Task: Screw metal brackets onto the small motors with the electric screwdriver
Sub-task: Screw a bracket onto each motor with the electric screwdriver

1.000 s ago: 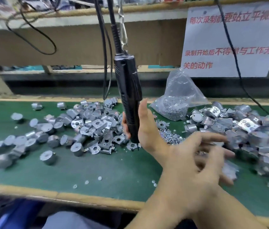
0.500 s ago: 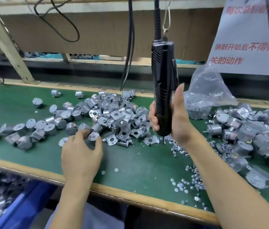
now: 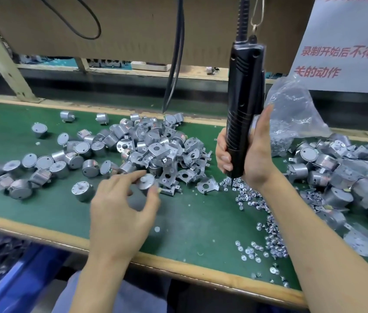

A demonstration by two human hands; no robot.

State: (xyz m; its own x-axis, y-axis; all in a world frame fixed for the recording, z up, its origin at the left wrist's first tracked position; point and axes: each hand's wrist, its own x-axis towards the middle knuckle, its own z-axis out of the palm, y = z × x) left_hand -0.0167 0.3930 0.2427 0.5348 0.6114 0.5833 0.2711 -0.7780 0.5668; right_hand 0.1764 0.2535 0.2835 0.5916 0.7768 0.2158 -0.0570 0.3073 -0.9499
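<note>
Green mat (image 3: 189,222), strewn with motors (image 3: 81,152), fronts cardboard wall (image 3: 133,30).

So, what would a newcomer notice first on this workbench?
Probably the black electric screwdriver hanging at centre right, gripped by the right hand above scattered screws. Next, the heap of motors and brackets on the green mat, where the left hand pinches one small motor.

One legible item: a white paper sign (image 3: 345,41) hanging at the upper right behind the bench, printed in red Chinese characters. Middle line reads 录制开始后不得, then is cut by the frame edge. Bottom line reads 关的动作. Top line is cropped and illegible.
</note>
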